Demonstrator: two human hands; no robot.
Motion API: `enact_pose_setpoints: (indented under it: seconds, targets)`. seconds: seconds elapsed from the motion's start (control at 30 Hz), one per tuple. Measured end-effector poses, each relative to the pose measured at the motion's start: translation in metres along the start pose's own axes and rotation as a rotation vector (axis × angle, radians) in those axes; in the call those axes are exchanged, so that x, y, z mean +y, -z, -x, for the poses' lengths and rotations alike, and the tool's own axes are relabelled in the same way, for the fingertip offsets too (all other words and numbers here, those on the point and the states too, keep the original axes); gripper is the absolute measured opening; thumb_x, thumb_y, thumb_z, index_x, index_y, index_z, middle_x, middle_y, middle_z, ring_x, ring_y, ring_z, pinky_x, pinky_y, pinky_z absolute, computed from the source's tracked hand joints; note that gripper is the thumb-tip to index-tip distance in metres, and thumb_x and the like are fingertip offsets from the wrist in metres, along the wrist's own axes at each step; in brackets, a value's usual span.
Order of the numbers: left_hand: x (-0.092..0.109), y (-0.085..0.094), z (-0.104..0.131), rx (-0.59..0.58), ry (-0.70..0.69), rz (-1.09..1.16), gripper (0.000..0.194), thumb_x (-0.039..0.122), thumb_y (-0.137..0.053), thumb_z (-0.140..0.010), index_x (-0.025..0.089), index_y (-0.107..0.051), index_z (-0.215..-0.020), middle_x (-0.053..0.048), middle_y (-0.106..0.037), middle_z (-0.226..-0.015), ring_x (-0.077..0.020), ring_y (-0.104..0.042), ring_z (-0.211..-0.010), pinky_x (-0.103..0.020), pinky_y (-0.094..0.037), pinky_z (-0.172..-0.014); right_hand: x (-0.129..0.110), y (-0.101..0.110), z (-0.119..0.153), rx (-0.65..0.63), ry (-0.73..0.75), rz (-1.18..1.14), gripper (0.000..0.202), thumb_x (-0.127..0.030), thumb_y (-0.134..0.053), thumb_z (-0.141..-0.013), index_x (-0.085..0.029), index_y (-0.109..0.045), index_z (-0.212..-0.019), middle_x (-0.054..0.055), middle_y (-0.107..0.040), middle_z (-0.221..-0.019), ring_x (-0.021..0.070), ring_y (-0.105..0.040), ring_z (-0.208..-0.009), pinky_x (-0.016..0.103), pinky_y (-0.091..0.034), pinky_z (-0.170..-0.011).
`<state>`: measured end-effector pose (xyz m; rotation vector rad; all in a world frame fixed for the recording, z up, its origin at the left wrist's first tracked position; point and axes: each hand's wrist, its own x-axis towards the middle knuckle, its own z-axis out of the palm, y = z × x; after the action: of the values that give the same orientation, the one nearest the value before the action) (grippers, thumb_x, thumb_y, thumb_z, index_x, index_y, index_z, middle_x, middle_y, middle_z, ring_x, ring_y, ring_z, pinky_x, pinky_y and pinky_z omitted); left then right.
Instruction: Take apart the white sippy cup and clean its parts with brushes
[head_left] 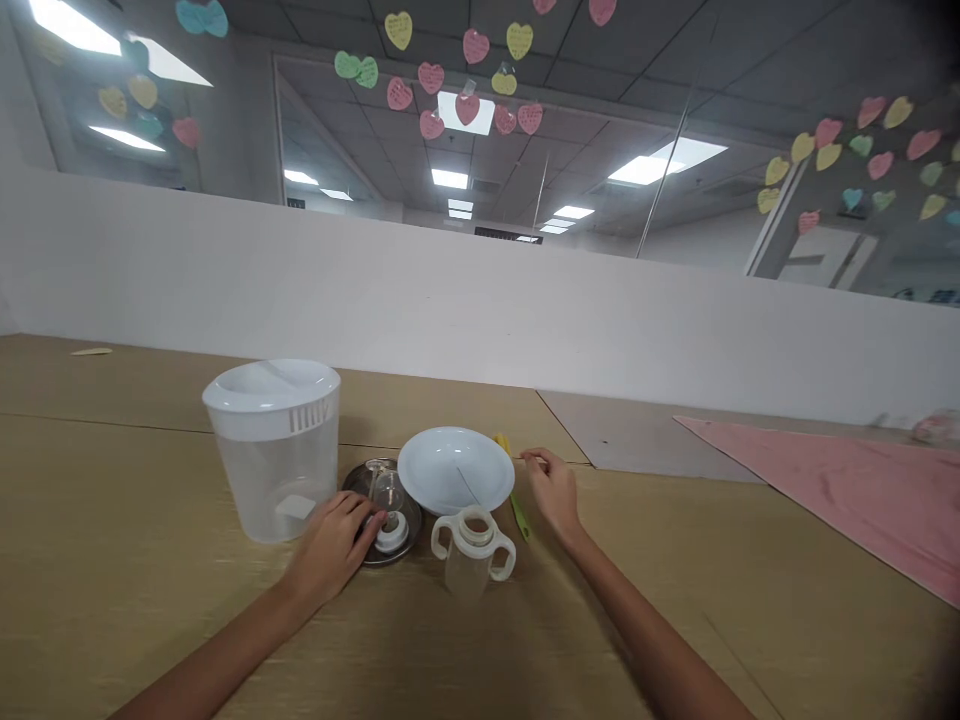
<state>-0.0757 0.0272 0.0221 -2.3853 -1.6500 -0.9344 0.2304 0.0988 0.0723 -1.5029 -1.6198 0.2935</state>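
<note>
My left hand (334, 535) lies over the left edge of a round metal tray (409, 550), fingers stretched out and open. Its fingertips are at a white bottle collar (391, 535); whether they touch it I cannot tell. Clear bottle parts (388, 490) lie beside it. My right hand (553, 490) rests right of a white bowl (435, 470), fingers loosely bent, with nothing visible in them. Between bowl and hand lies a yellow-green brush (519, 515), partly hidden by the bowl. A thin wire-like piece (469, 485) lies in the bowl. A two-handled baby bottle (469, 560) stands uncapped in front.
Left of the tray stands a translucent tub (262, 480) with a white lid (274, 385). A pink cloth (847, 490) covers the table at the right. A white wall (450, 310) with windows and heart-shaped notes runs along the back.
</note>
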Motion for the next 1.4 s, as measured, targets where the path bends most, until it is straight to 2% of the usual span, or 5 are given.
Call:
enact_pose_setpoints:
  seconds: [0.23, 0.33, 0.6, 0.97, 1.4]
  targets:
    - [-0.006, -0.014, 0.004, 0.028, -0.034, -0.163, 0.049, 0.045, -0.029, -0.093, 0.014, -0.067, -0.093, -0.013, -0.065, -0.104, -0.0312, -0.051, -0.111, -0.047, -0.042, -0.094, -0.064, -0.012, -0.025, -0.718, 0.169, 0.186, 0.022, -0.03, -0.052, -0.073, -0.016, -0.067, -0.067, 0.0, -0.06, -0.052, 0.0098, -0.049, -0.044, 0.019, -0.032, -0.046]
    - [-0.007, -0.015, 0.005, 0.003, -0.038, -0.163, 0.049, 0.044, -0.029, -0.094, 0.013, -0.067, -0.094, -0.013, -0.067, -0.102, -0.0313, -0.051, -0.114, -0.047, -0.043, -0.094, -0.072, -0.028, -0.027, -0.874, 0.176, 0.249, 0.022, -0.026, -0.055, -0.069, -0.014, -0.062, -0.053, 0.001, -0.06, -0.051, 0.0076, -0.045, -0.038, 0.019, -0.032, -0.042]
    - [-0.005, -0.009, 0.004, 0.002, -0.003, -0.09, 0.046, 0.043, -0.033, -0.093, 0.013, -0.067, -0.096, -0.013, -0.067, -0.105, -0.0299, -0.053, -0.112, -0.048, -0.043, -0.094, -0.061, -0.038, -0.031, -0.863, 0.198, 0.262, 0.012, -0.013, -0.056, -0.063, -0.014, -0.066, -0.056, 0.002, -0.064, -0.058, 0.0103, -0.053, -0.052, 0.018, -0.037, -0.051]
    - [-0.009, -0.012, 0.004, -0.032, 0.016, -0.062, 0.049, 0.046, -0.033, -0.092, 0.012, -0.067, -0.102, -0.012, -0.066, -0.107, -0.0292, -0.054, -0.111, -0.047, -0.043, -0.095, -0.078, 0.02, -0.046, -0.718, 0.161, -0.06, 0.03, -0.017, -0.041, -0.076, -0.014, -0.067, -0.092, 0.006, -0.068, -0.097, 0.0129, -0.062, -0.076, 0.02, -0.043, -0.058]
    - [0.004, 0.01, -0.004, -0.101, 0.171, 0.082, 0.056, 0.047, -0.026, -0.092, 0.012, -0.068, -0.1, -0.012, -0.068, -0.105, -0.0257, -0.061, -0.102, -0.038, -0.046, -0.092, -0.107, 0.037, -0.031, -0.582, 0.237, -0.192, 0.024, -0.031, -0.053, -0.08, -0.014, -0.068, -0.085, 0.006, -0.067, -0.085, 0.0141, -0.059, -0.075, 0.025, -0.044, -0.067]
